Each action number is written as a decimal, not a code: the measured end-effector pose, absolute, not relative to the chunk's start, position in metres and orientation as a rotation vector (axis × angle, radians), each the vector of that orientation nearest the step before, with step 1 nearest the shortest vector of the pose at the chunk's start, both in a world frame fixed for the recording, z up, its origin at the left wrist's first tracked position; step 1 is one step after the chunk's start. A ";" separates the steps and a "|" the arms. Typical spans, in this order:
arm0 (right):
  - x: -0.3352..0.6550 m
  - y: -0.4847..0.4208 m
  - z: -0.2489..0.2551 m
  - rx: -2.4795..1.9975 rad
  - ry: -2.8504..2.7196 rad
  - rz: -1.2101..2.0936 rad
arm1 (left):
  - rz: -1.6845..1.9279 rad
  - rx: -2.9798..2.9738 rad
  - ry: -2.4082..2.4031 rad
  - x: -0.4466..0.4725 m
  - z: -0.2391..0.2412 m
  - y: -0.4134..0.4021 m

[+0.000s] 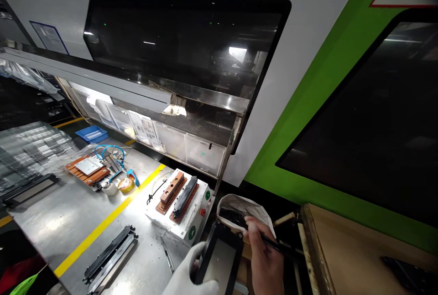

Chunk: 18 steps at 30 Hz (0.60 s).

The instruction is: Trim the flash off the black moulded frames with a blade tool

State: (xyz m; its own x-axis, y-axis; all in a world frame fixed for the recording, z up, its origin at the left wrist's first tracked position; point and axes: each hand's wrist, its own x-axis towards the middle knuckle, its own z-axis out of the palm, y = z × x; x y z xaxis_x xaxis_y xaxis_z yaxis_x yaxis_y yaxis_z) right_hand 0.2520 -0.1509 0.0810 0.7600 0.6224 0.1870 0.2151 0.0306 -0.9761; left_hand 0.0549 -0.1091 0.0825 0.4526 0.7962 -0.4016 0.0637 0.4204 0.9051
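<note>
My left hand [190, 274], in a white glove, holds a black rectangular frame part [219, 258] upright at the bottom centre. My right hand [265, 258], bare, grips a thin black stick-like tool or strip [280, 247] that points right, its near end touching the top edge of the frame. Just behind both hands sits an open white bag [239, 206] with dark scraps inside.
A white fixture box [178, 201] with copper blocks and buttons stands on the steel table [68, 222], crossed by a yellow line. Black frames [109, 254] lie near the front edge. Tape rolls, blue hose, clear trays sit left. A cardboard box [342, 249] is at right; a green-white machine stands behind.
</note>
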 end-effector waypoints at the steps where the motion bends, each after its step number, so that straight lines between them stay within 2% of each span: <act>1: 0.250 -0.158 0.081 -1.530 -0.689 0.325 | 0.596 0.995 0.996 0.058 0.082 -0.106; 11: 0.198 -0.220 0.056 -1.452 -1.126 -0.128 | 0.827 0.647 0.780 0.086 0.105 -0.063; 18: 0.202 -0.220 0.051 -1.520 -1.201 -0.187 | 0.812 0.582 0.762 0.094 0.117 -0.065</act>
